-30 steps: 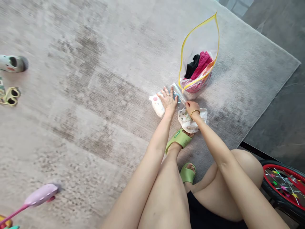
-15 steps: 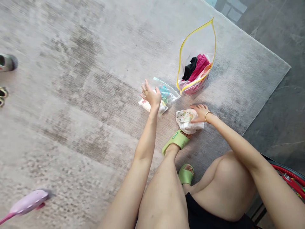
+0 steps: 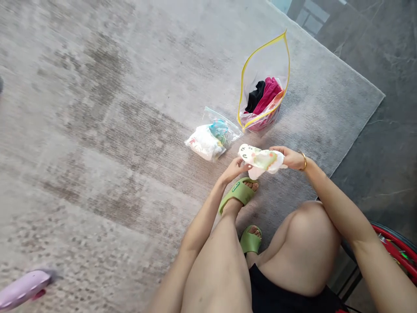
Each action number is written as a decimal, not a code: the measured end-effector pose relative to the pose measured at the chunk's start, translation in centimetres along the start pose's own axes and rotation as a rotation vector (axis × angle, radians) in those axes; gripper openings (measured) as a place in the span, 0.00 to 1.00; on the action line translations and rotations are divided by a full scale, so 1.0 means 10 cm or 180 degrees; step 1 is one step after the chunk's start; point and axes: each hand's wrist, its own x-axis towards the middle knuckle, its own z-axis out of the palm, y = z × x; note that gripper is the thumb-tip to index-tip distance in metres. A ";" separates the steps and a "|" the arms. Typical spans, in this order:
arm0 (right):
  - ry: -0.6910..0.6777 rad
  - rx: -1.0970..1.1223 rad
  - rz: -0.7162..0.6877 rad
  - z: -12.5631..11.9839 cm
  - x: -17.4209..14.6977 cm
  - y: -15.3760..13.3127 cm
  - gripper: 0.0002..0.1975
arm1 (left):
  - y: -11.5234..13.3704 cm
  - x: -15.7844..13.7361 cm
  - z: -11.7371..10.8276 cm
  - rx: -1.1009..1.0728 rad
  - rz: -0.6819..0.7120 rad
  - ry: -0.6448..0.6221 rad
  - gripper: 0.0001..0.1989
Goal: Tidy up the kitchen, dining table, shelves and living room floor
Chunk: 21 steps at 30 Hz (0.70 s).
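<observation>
Between my hands, just above the green slipper on my foot, is a folded white printed cloth (image 3: pixel 260 160) with dark letters and a green and orange picture. My left hand (image 3: pixel 235 168) grips its left end, thumb over the near edge. At the other end my right hand (image 3: pixel 291 158) is closed on it, the fingers partly hidden behind the fabric. Which kind of cloth item it is, I cannot tell. Left of it on the rug lies a clear zip bag (image 3: pixel 205 141) with white and blue cloth inside. Beyond stands an open yellow-edged zip bag (image 3: pixel 241 93) holding pink and black clothes.
A patterned grey rug (image 3: pixel 146 130) covers most of the floor, its edge meeting dark tile (image 3: pixel 384 143) on the right. My green slippers (image 3: pixel 237 195) are close below the cloth. A purple toy (image 3: pixel 26 289) lies at the lower left. Something with a red rim (image 3: pixel 395 245) is beside me.
My left hand has left the small clear bag and come down right to the cloth. My right hand, earlier spread on the cloth, now grips its right end; the cloth is lifted and held between both hands.
</observation>
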 end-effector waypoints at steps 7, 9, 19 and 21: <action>0.1804 0.0465 -0.0552 0.04 -0.46 -0.64 0.29 | 1.02 -0.09 0.43 0.0162 0.0302 0.0001 0.37; 0.2264 0.0596 -0.0810 0.07 -0.70 -0.92 0.26 | 1.57 -0.09 0.56 0.0431 0.0369 0.0006 0.32; 0.1165 0.1161 -0.1408 0.43 -3.42 -3.40 0.23 | 5.43 -0.85 1.69 -0.1298 0.0094 0.0927 0.26; 0.1634 0.1487 -0.1366 0.50 -4.00 -4.03 0.26 | 6.15 -1.10 2.05 -0.0883 0.0183 0.0548 0.29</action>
